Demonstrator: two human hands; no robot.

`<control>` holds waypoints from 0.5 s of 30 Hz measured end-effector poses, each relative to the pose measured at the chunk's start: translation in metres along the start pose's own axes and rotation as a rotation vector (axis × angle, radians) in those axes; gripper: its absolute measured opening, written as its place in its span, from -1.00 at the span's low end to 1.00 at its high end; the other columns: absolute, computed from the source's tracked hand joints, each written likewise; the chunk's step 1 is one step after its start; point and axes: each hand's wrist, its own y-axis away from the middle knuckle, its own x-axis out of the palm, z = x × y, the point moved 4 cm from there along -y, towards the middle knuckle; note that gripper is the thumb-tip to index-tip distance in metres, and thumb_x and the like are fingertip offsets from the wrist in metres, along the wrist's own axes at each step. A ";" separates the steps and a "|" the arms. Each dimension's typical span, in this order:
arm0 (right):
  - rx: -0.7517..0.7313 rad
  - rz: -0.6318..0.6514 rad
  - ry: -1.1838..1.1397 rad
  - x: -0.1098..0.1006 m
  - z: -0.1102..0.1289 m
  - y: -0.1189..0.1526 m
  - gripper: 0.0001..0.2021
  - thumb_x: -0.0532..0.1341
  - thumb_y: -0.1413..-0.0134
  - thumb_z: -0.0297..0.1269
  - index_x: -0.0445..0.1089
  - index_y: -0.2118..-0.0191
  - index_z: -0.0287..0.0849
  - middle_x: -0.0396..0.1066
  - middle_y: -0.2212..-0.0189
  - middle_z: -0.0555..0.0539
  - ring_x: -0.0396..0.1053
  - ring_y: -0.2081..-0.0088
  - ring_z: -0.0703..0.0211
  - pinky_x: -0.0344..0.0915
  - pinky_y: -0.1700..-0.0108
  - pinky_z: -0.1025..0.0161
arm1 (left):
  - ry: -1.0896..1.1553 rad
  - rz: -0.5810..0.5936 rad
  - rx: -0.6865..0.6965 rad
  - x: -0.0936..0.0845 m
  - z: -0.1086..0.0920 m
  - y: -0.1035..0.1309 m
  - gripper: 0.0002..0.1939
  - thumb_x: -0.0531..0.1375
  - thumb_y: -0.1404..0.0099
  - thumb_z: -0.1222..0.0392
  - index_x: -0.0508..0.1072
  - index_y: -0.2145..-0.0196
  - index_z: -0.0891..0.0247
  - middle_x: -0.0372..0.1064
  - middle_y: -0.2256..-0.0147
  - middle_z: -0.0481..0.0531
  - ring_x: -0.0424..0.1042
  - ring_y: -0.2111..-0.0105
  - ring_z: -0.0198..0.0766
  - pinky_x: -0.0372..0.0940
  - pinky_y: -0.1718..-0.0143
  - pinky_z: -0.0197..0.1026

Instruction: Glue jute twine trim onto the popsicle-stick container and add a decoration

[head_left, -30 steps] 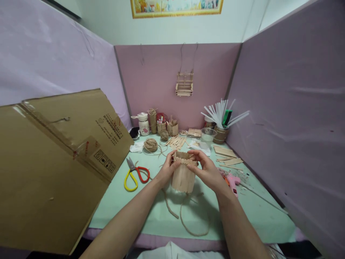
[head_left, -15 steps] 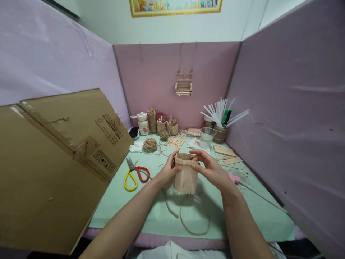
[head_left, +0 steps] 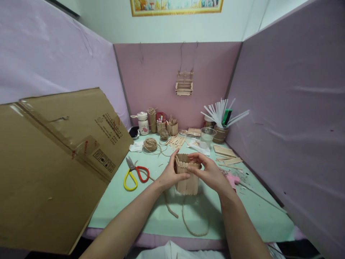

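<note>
- Cardboard sheet (head_left: 67, 172): leaning at left, apart from the work.
- Left hand (head_left: 171, 175): partly curled round the container's left side, thumb across its front. Right hand (head_left: 210, 174): thumb outside the rim, fingers reaching over into the mouth; partly closed, steadying it.
- Wooden-stick container (head_left: 187, 186): between both hands, roughly upright over the green table cover (head_left: 121, 219). Visible wall closed; scalloped band fitted near the top. Judged well advanced. Base and far side: cannot tell.
- Scissors (head_left: 132, 168): lying open, unheld.
- Pink glue gun (head_left: 234, 178): beside right forearm, unheld.
- Cord (head_left: 195, 235): loose in front, not wound on the visible wall; attachment underneath unclear.
- Spare sticks (head_left: 231, 161): unused, back right.
</note>
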 end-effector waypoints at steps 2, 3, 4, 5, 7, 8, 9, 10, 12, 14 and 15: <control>-0.010 -0.017 0.014 0.000 0.000 0.001 -0.70 0.27 -0.01 -0.25 0.38 0.08 -0.08 0.41 0.28 -0.05 0.35 0.17 0.06 0.26 0.12 0.14 | -0.036 -0.026 0.000 0.001 -0.001 0.001 0.20 0.45 0.09 0.06 -0.18 -0.33 0.15 0.12 -0.21 0.27 0.20 -0.19 0.08 0.16 -0.16 0.03; -0.016 -0.025 0.015 0.000 0.000 0.001 -0.71 0.27 -0.01 -0.25 0.38 0.09 -0.08 0.41 0.28 -0.05 0.35 0.18 0.07 0.26 0.13 0.14 | -0.045 -0.034 -0.002 0.001 -0.001 0.001 0.20 0.45 0.09 0.05 -0.18 -0.33 0.16 0.14 -0.20 0.27 0.20 -0.19 0.08 0.15 -0.16 0.03; -0.023 -0.031 0.015 0.000 0.001 0.001 -0.72 0.26 -0.01 -0.25 0.38 0.10 -0.09 0.41 0.27 -0.05 0.35 0.19 0.07 0.26 0.13 0.14 | -0.049 -0.037 -0.004 0.002 -0.002 0.001 0.20 0.45 0.09 0.05 -0.19 -0.33 0.17 0.16 -0.19 0.27 0.20 -0.19 0.07 0.14 -0.17 0.04; -0.028 -0.034 0.018 0.000 0.002 0.002 -0.73 0.25 -0.01 -0.25 0.37 0.11 -0.09 0.41 0.26 -0.06 0.35 0.19 0.07 0.26 0.12 0.13 | -0.050 -0.038 -0.007 0.002 -0.002 0.001 0.20 0.45 0.09 0.05 -0.20 -0.33 0.18 0.18 -0.17 0.27 0.20 -0.18 0.07 0.13 -0.18 0.04; -0.028 -0.044 0.039 0.000 0.005 0.003 -0.72 0.25 0.01 -0.27 0.36 0.12 -0.09 0.41 0.24 -0.06 0.35 0.17 0.06 0.25 0.08 0.11 | -0.054 -0.045 -0.006 0.004 -0.003 0.002 0.20 0.44 0.08 0.06 -0.21 -0.33 0.19 0.20 -0.16 0.27 0.22 -0.18 0.06 0.11 -0.19 0.05; -0.026 -0.050 0.062 0.000 0.007 0.003 -0.71 0.26 0.03 -0.28 0.36 0.12 -0.09 0.41 0.23 -0.06 0.35 0.15 0.04 0.24 0.05 0.08 | -0.060 -0.053 -0.003 0.004 -0.003 0.002 0.20 0.44 0.07 0.06 -0.21 -0.33 0.19 0.20 -0.16 0.28 0.22 -0.17 0.06 0.11 -0.19 0.06; -0.027 -0.059 0.092 0.001 0.010 0.004 -0.70 0.26 0.05 -0.29 0.35 0.11 -0.09 0.41 0.22 -0.07 0.34 0.13 0.03 0.23 0.02 0.05 | -0.070 -0.064 0.003 0.004 -0.003 0.002 0.19 0.44 0.07 0.06 -0.21 -0.33 0.19 0.19 -0.16 0.28 0.22 -0.17 0.06 0.10 -0.19 0.06; -0.037 -0.070 0.130 0.001 0.013 0.005 -0.68 0.26 0.07 -0.31 0.34 0.12 -0.08 0.41 0.20 -0.07 0.34 0.10 0.01 0.20 -0.03 0.02 | -0.082 -0.079 0.008 0.005 -0.004 0.003 0.19 0.43 0.07 0.06 -0.21 -0.33 0.18 0.18 -0.17 0.28 0.22 -0.17 0.06 0.09 -0.20 0.07; -0.086 -0.087 0.215 0.003 0.021 0.006 -0.69 0.26 0.08 -0.34 0.33 0.13 -0.07 0.41 0.19 -0.06 0.34 0.10 0.01 0.08 -0.14 -0.07 | -0.110 -0.119 0.014 0.006 -0.004 0.004 0.19 0.44 0.08 0.08 -0.20 -0.33 0.16 0.15 -0.19 0.26 0.19 -0.19 0.06 0.04 -0.22 0.09; -0.142 -0.095 0.298 0.005 0.027 0.008 -0.73 0.25 0.07 -0.37 0.33 0.17 -0.05 0.41 0.24 -0.03 0.34 0.14 0.03 -0.06 -0.22 -0.14 | -0.125 -0.168 0.010 0.006 -0.003 0.005 0.20 0.45 0.11 0.11 -0.17 -0.33 0.14 0.11 -0.20 0.24 0.13 -0.22 0.08 -0.02 -0.25 0.11; -0.163 -0.098 0.332 0.006 0.029 0.008 -0.76 0.24 0.06 -0.38 0.32 0.20 -0.05 0.40 0.28 -0.02 0.35 0.16 0.03 -0.12 -0.24 -0.17 | -0.124 -0.192 0.006 0.006 -0.002 0.006 0.20 0.45 0.13 0.13 -0.15 -0.33 0.13 0.10 -0.21 0.23 0.09 -0.24 0.08 -0.05 -0.27 0.11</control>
